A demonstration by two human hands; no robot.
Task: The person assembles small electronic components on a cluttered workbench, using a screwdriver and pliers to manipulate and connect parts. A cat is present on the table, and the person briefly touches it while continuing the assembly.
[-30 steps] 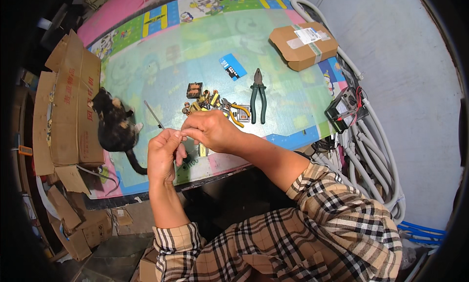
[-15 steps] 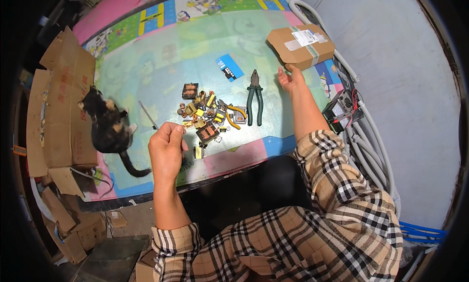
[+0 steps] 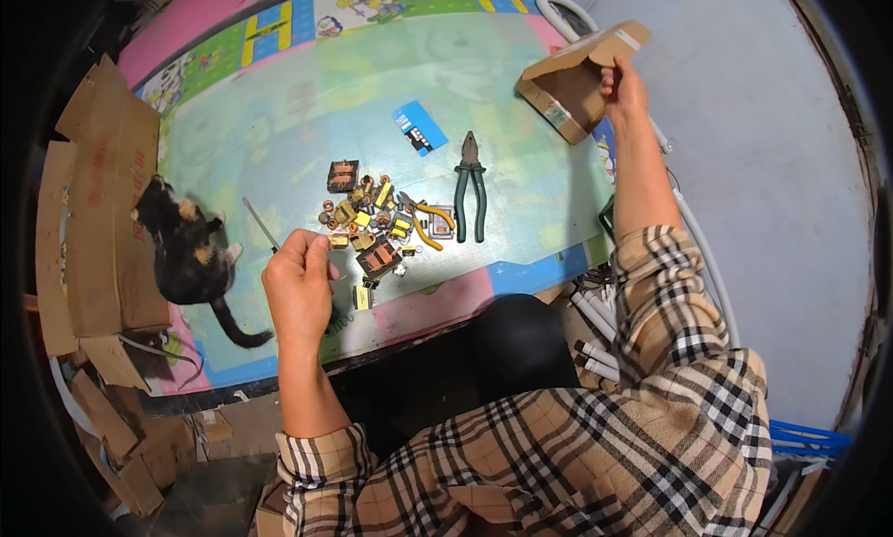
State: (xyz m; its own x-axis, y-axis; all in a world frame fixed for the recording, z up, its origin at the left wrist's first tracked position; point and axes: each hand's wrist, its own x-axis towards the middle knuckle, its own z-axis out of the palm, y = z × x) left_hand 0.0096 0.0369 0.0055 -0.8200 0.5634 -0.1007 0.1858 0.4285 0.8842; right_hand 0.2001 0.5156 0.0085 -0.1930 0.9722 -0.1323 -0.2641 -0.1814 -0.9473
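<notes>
My left hand (image 3: 299,281) is closed around a thin screwdriver (image 3: 259,222). Its metal shaft points up and left, while the handle is hidden in my fist. At the far right, my right hand (image 3: 625,90) grips the raised lid of a small cardboard box (image 3: 549,109), whose inside shows. Right of my left hand lies a pile of small electronic parts (image 3: 377,221), copper-wound coils and transformers among them. Yellow-handled cutters (image 3: 428,222) rest at the pile's right side. Beside them lie green-handled pliers (image 3: 471,193), jaws pointing away from me.
A dark, patchy-coated cat (image 3: 191,248) is on the table's left side, facing a large open carton (image 3: 116,202). Beyond the pile lies a blue card (image 3: 419,127). Grey pipes (image 3: 712,258) run along the right edge by the wall. A patterned mat (image 3: 307,100) covers the table.
My right hand has moved up and right, taken hold of the box lid and raised it, so the box now stands open. My left hand still holds the screwdriver. The whole view has shifted slightly.
</notes>
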